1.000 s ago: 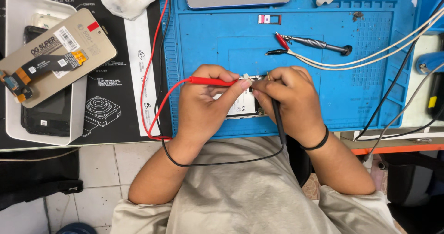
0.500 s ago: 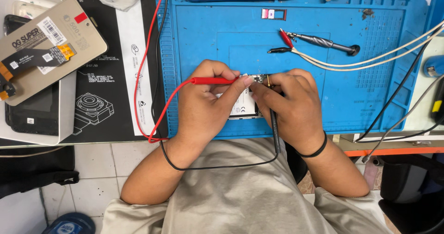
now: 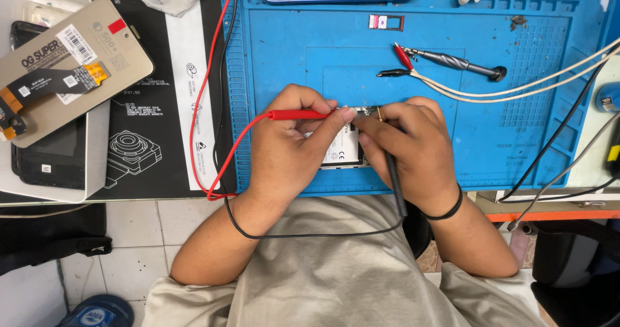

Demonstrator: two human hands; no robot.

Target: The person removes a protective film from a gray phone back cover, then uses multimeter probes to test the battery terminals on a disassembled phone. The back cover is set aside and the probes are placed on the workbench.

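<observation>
Hands unmoved since before: our left hand (image 3: 290, 146) still pinches the red probe (image 3: 298, 114), right hand (image 3: 413, 149) grips the black probe (image 3: 395, 183), tips meeting at twelve o'clock of the small board (image 3: 342, 147).

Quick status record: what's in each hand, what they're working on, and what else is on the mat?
left hand: holds red probe, tip at the board
right hand: holds black probe, tip at the board
board: under both hands, on blue mat
clip leads: on the mat, apart from hands
screen part: in white tray, far left
</observation>
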